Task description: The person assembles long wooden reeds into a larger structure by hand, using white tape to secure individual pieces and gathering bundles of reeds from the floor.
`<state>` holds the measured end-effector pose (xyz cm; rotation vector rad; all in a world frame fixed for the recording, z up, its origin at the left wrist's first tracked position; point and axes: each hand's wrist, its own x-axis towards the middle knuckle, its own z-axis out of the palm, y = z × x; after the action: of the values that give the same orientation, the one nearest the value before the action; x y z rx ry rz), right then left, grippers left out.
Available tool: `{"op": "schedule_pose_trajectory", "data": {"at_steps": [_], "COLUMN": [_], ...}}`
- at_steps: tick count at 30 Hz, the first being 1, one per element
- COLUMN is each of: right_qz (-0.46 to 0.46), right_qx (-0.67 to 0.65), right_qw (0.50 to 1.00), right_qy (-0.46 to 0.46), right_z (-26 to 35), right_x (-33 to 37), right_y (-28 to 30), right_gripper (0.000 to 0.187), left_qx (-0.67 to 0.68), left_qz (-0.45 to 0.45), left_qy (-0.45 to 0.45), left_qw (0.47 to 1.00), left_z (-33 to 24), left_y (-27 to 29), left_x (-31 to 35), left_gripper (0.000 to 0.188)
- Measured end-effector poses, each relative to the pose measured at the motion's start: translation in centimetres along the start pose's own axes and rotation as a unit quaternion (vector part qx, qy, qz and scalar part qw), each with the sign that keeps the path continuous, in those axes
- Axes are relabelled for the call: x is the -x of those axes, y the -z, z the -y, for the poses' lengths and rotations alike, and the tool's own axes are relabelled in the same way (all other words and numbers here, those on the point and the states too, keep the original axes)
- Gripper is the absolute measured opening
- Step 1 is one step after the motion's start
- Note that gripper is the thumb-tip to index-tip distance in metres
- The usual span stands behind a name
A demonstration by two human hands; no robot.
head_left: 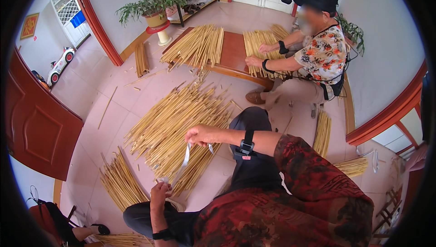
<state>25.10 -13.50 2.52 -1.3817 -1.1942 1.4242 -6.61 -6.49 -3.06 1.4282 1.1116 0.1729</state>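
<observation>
In my right hand (200, 134), a shiny white strip (183, 165) is pinched between bent fingers, and a short loose end hangs beside it. The strip runs down to my left hand (161, 195), whose fingers are closed on its other end by a small white lump that I cannot make out clearly. Beneath both hands spreads a large loose pile of long yellow stalks (175, 122) on the tiled floor. Close to my left hand, a narrower bundle of stalks (119, 179) lies by my knee.
Across from me a seated person (320, 56) handles stalks (261, 47) on a low reddish-brown table (234, 49). Another stalk heap (200, 44) covers its left side. Further bundles (323, 133) lie at right. A potted plant (156, 17) stands behind, and a wooden door (41, 119) at left.
</observation>
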Motion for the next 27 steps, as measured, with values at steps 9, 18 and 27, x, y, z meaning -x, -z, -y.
{"op": "schedule_pose_trajectory", "data": {"at_steps": [9, 18, 27], "right_qz": [0.029, 0.026, 0.057], "right_qx": [0.113, 0.191, 0.244], "right_qw": [0.992, 0.98, 0.966], "right_qy": [-0.041, -0.059, -0.071], "right_z": [-1.2, -3.4, -4.3], "right_x": [0.6, 0.5, -0.7], "right_y": [-0.8, -1.0, -1.1], "right_gripper": [0.021, 0.024, 0.024], "left_qx": [-0.278, -0.35, -0.355], "left_qz": [-0.116, -0.219, -0.265], "left_qy": [-0.166, -0.2, -0.119], "left_qw": [0.939, 0.889, 0.889], "left_z": [-2.0, -4.0, -1.1], "left_y": [2.0, 5.5, 11.4], "left_x": [2.4, 6.0, 6.6], "left_gripper": [0.025, 0.019, 0.019]}}
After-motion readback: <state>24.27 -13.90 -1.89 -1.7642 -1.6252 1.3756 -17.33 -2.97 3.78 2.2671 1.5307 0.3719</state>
